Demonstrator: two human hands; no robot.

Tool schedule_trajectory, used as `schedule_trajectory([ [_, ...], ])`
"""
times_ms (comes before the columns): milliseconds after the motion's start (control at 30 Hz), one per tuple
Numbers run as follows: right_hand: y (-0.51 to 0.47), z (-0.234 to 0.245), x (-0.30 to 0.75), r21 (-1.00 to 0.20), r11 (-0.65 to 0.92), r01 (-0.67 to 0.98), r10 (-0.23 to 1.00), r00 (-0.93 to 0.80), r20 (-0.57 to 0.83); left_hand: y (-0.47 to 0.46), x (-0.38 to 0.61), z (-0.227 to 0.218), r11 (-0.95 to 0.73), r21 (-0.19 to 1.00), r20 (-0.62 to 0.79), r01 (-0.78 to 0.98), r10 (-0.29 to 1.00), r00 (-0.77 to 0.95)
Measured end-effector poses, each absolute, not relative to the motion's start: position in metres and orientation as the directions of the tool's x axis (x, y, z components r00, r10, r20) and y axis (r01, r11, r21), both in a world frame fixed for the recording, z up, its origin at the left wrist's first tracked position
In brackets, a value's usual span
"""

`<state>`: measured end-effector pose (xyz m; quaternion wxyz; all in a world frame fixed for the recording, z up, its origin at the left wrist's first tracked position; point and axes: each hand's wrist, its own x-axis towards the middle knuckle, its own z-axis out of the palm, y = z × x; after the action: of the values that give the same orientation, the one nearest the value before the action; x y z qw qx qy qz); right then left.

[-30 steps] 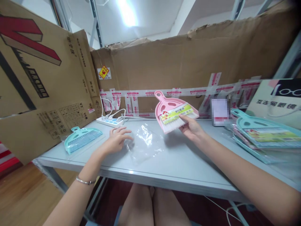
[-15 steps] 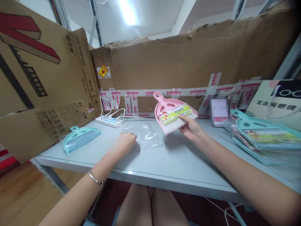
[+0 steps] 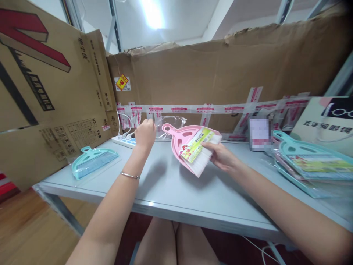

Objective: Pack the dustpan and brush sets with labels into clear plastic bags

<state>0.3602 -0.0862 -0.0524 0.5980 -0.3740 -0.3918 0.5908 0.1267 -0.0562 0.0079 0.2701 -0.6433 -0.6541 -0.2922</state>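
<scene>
My right hand [image 3: 222, 154] grips a pink dustpan [image 3: 187, 136] together with a white-bristled brush [image 3: 202, 160], thumb on the front. A yellow-green card label [image 3: 197, 144] wraps across the brush and pan. The set is tilted above the table, handle toward the left. My left hand [image 3: 145, 133] is closed and raised over the back of the table; its fingertips face away from me. From it a clear plastic bag [image 3: 172, 123] stretches right, behind the dustpan handle.
A bagged blue dustpan set [image 3: 95, 162] lies on the left of the table [image 3: 165, 191]. Several packaged sets [image 3: 309, 162] are stacked at right, beside a boxed device [image 3: 259, 132] with a blurred face. A power strip [image 3: 124, 141] and cardboard walls [image 3: 176, 77] stand behind.
My left hand has lifted up and away from me, raising the clear bag off the table. The pink dustpan set has shifted left and lower and turned in my right hand.
</scene>
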Motion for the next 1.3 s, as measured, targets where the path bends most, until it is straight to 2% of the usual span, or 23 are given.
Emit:
schedule_trajectory([
  [67,-0.087,-0.056,0.357,-0.924,-0.007,-0.383,1.0,-0.018,0.001,-0.057,0.131,0.0,-0.084,-0.037,0.768,0.996,0.635,0.082],
  [233,-0.09,-0.062,0.345,-0.896,-0.016,-0.445,1.0,-0.031,-0.003,-0.067,0.152,-0.02,-0.337,-0.349,0.751,0.874,0.458,0.476],
  [333,-0.09,-0.062,0.341,-0.848,0.004,-0.53,1.0,0.002,0.003,-0.075,0.162,-0.025,-0.408,-0.428,0.698,0.806,0.417,0.582],
  [567,-0.083,-0.065,0.343,-0.757,0.046,-0.651,0.995,0.101,-0.027,-0.088,0.162,-0.023,-0.389,-0.246,0.695,0.888,0.568,0.442],
  [733,-0.086,-0.069,0.337,-0.773,0.025,-0.634,0.998,0.066,-0.022,-0.091,0.172,-0.029,-0.551,-0.316,0.645,0.772,0.472,0.601],
  [867,-0.088,-0.068,0.333,-0.752,-0.008,-0.659,0.997,0.052,-0.056,-0.091,0.177,-0.033,-0.616,-0.367,0.6,0.697,0.416,0.684],
  [1067,-0.087,-0.069,0.333,-0.754,-0.013,-0.657,0.994,0.073,-0.081,-0.085,0.173,-0.037,-0.458,-0.178,0.684,0.871,0.579,0.444],
  [1167,-0.09,-0.074,0.329,-0.783,-0.033,-0.621,0.998,0.02,-0.057,-0.083,0.178,-0.041,-0.45,-0.18,0.659,0.874,0.605,0.447],
  [1300,-0.095,-0.077,0.323,-0.8,-0.039,-0.599,0.999,-0.024,-0.03,-0.083,0.185,-0.045,-0.448,-0.207,0.688,0.87,0.566,0.455],
])
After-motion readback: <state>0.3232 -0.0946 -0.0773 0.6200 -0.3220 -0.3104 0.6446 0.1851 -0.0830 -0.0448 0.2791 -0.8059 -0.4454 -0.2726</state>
